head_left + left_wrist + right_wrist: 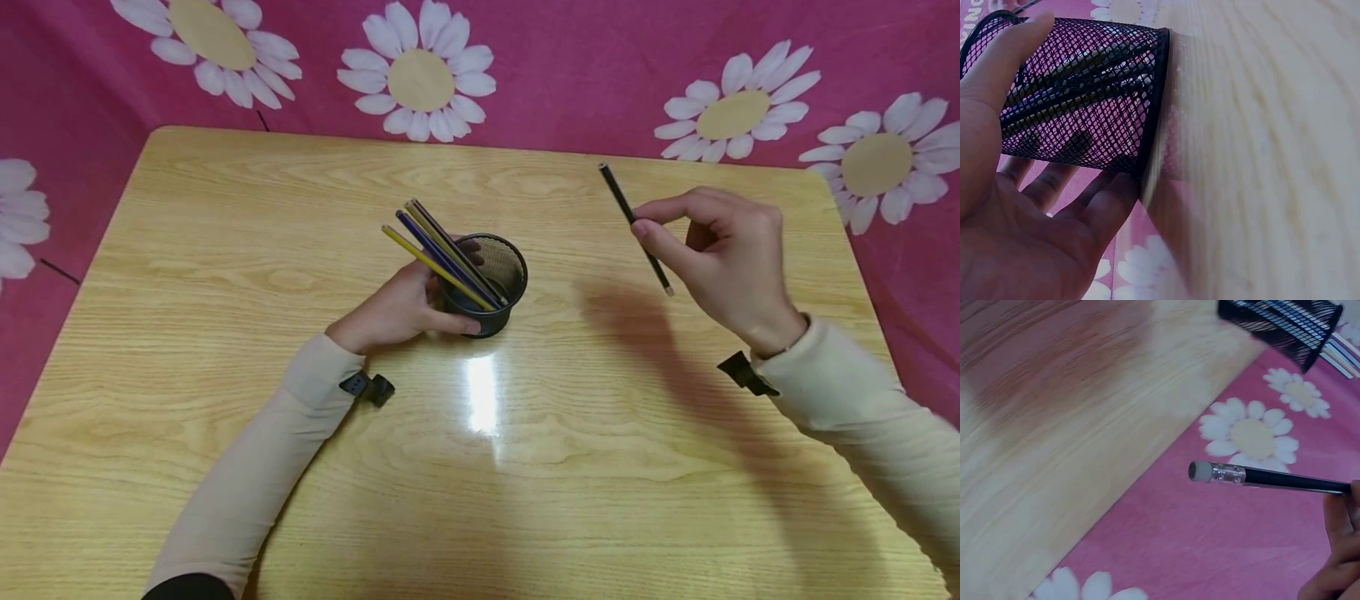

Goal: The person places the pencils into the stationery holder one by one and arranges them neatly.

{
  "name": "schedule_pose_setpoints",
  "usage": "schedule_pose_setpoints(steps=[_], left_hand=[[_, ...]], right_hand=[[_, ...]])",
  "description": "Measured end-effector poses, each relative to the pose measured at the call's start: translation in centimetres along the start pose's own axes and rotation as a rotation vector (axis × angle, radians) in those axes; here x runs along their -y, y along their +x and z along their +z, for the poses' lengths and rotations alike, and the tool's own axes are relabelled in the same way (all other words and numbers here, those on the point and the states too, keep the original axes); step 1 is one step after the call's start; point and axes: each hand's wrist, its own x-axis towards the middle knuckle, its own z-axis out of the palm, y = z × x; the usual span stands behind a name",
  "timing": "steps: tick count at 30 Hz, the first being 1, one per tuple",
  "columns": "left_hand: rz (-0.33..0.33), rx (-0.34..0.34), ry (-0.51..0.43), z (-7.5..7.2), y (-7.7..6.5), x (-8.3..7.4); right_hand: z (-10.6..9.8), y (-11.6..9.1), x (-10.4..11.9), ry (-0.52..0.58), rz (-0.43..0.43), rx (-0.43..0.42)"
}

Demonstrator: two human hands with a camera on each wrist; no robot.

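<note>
A black mesh pencil cup (501,258) stands on the table, with several pencils (435,250) leaning out to the left, among them a yellow one and a dark blue one. My left hand (397,304) holds the cup from its left side, thumb in front and fingers behind; the left wrist view shows this hand (1041,219) curved round the mesh (1079,94). Right of the cup and above the table, my right hand (731,258) pinches a black pencil (617,190) between thumb and forefinger. Its grey eraser (1200,471) in a metal band points down toward the table.
The wood-grain table (600,500) reaches back to a pink cloth (570,67) printed with white daisies. Dark straps with small mounts sit on both sleeves at the wrists. Light glares off the tabletop in front of the cup.
</note>
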Motion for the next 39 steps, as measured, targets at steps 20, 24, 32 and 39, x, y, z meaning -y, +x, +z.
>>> schedule_pose_setpoints(steps=[20, 24, 32, 39], left_hand=[[-0.010, 0.002, -0.001, 0.1, 0.0, 0.5], [-0.008, 0.006, -0.014, 0.0, -0.2, -0.2], [-0.017, 0.004, 0.028, -0.3, 0.5, 2.1], [-0.002, -0.002, 0.043, -0.3, 0.3, 0.7]], right_hand=[[2.2, 1.3, 4.9, 0.306, -0.034, -0.022], [2.8, 1.7, 5.5, 0.348, -0.046, -0.031], [4.3, 2.6, 6.8, 0.411, -0.093, -0.042], [5.7, 3.3, 8.0, 0.462, -0.129, -0.076]])
